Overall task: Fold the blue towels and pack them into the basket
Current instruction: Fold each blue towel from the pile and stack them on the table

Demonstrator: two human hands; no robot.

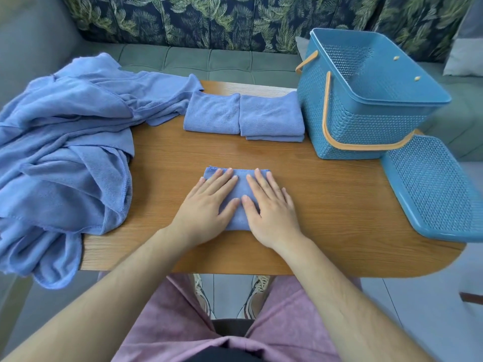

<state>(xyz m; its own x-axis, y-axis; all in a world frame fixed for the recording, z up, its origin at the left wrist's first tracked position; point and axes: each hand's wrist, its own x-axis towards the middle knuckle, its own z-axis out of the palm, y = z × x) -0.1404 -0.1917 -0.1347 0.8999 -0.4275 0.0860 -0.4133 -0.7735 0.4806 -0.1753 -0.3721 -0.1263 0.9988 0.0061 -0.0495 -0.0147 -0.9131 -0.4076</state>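
Note:
A small folded blue towel (241, 188) lies on the wooden table near its front edge. My left hand (206, 207) and my right hand (269, 207) press flat on it side by side, fingers straight. Further back lie a single folded towel (212, 113) and, to its right, a stack of two folded towels (271, 116). A blue plastic basket (366, 100) with orange handles stands at the back right with nothing visible inside. A heap of unfolded blue towels (65, 152) covers the table's left end and hangs over the edge.
The basket's blue perforated lid (433, 189) lies flat at the table's right edge, in front of the basket. The wooden table (326, 205) has a rounded right end. A grey-green sofa (209, 61) with leaf-print cushions runs behind the table.

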